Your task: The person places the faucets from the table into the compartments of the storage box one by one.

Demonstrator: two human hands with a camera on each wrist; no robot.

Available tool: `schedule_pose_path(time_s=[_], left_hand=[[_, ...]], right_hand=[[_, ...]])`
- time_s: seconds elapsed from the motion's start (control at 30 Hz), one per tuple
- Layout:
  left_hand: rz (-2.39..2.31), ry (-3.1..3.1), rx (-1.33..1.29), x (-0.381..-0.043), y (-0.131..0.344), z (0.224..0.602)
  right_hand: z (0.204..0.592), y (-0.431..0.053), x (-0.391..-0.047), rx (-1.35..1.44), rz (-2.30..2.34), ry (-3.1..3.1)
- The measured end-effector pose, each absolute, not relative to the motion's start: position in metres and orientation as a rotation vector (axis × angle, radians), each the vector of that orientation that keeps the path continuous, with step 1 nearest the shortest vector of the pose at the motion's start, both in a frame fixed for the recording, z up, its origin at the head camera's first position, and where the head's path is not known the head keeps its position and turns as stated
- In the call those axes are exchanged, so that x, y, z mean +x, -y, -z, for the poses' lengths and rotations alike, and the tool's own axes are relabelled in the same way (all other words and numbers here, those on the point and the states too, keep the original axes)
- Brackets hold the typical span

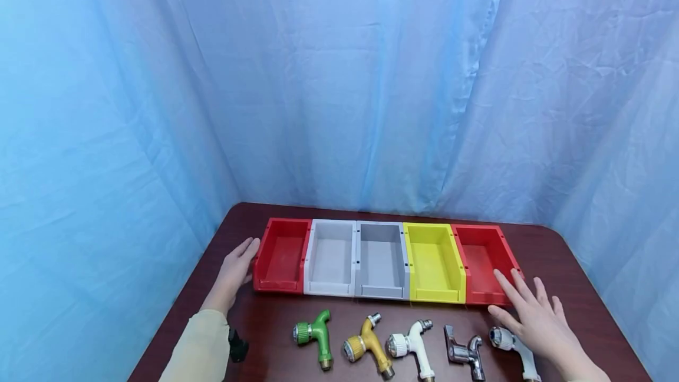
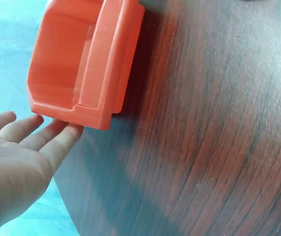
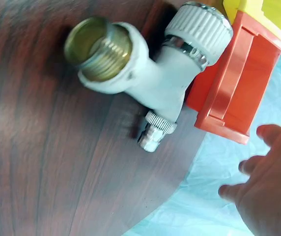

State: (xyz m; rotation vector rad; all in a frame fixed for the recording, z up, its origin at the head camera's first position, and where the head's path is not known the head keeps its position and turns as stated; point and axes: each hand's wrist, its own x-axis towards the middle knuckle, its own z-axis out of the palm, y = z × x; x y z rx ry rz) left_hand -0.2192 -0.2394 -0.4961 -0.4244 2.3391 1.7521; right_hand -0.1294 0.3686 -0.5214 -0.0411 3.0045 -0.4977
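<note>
My left hand [image 1: 233, 271] is beside the outer wall of the left red bin [image 1: 281, 255], its fingers extended. In the left wrist view the fingertips touch or nearly touch that bin's side. My right hand [image 1: 543, 320], fingers spread, hovers by the front corner of the right red bin [image 1: 480, 261] and holds nothing. Partly below the right hand lies a white tap [image 1: 522, 351] with a white ribbed knob; the right wrist view shows its threaded brass inlet [image 3: 101, 49]. Between the red bins stand a white bin [image 1: 331, 258], a grey bin [image 1: 382, 261] and a yellow bin [image 1: 435, 261].
In front of the bins lie a green tap [image 1: 320, 335], a yellow tap [image 1: 371, 343], another white tap [image 1: 416, 346] and a chrome tap [image 1: 467, 353]. The dark wooden table [image 1: 265, 323] has rounded far corners. Blue curtains [image 1: 339, 87] hang behind and beside it.
</note>
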Motion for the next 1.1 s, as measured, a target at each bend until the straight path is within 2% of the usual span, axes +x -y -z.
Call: schedule_pose_path(time_s=[0.67, 0.93, 1.1], left_hand=[[-1.945, -2.158, -0.508, -0.223, 0.255, 0.512], [-1.947, -2.164, -0.530, -0.223, 0.256, 0.517], [-1.941, -2.167, -0.553, -0.223, 0.255, 0.519]], right_hand=[[0.532, -0.375, -0.109, -0.379, 0.566, -2.898], [0.543, -0.372, -0.098, -0.706, 0.580, -3.030], [0.547, -0.368, -0.098, -0.621, 0.610, -2.889]])
